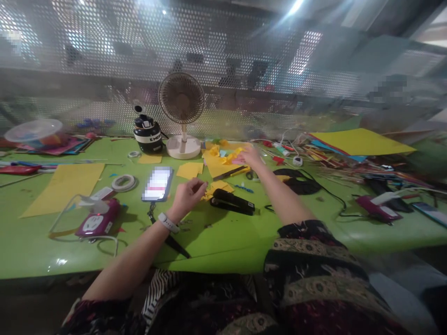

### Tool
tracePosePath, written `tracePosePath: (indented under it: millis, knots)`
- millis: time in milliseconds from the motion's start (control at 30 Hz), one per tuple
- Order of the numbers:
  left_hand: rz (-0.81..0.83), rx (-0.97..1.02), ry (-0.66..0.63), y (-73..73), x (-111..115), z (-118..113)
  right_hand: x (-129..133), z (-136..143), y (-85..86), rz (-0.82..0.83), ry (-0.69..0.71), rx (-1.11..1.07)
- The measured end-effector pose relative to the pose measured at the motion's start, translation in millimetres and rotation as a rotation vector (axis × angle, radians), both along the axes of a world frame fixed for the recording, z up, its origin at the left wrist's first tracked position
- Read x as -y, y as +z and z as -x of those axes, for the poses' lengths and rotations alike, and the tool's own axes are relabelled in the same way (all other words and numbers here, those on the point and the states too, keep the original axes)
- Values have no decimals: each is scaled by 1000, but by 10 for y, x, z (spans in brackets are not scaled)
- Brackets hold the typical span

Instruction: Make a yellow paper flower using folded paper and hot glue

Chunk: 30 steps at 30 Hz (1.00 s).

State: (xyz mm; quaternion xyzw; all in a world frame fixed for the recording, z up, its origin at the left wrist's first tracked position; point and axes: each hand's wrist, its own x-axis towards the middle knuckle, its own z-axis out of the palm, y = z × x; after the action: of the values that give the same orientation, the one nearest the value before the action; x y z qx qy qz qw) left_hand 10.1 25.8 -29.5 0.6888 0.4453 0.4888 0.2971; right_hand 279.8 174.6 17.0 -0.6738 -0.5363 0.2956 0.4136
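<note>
My left hand (188,195) hovers low over the green table (223,237), fingers curled, beside yellow paper scraps (218,187) and a black stapler (233,202). A white watch sits on that wrist. My right hand (249,156) reaches far across to a heap of crumpled yellow paper pieces (225,156) and touches it; whether it grips any piece I cannot tell. A phone (158,184) lies just left of my left hand.
A small desk fan (181,114) and a black round device (148,135) stand at the back. A yellow sheet (64,186), a tape roll (124,182), a pink gadget (98,221), black cables (300,181) and a cluttered paper pile (359,144) surround the work spot.
</note>
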Motion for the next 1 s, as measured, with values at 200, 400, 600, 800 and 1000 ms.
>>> tracePosePath:
  millis: [200, 400, 600, 800, 1000]
  knots:
    - [93, 16, 92, 69, -115, 64, 435, 53, -107, -31, 117, -70]
    - [157, -323, 185, 124, -234, 203, 942, 226, 14, -69, 423, -79]
    - [-23, -395, 299, 321, -197, 349, 1265, 328, 46, -97, 494, 240]
    - [15, -652, 390, 424, -181, 491, 1327, 316, 46, -70, 550, 290]
    - [233, -812, 188, 335, -232, 527, 1305, 313, 8, -114, 502, 423]
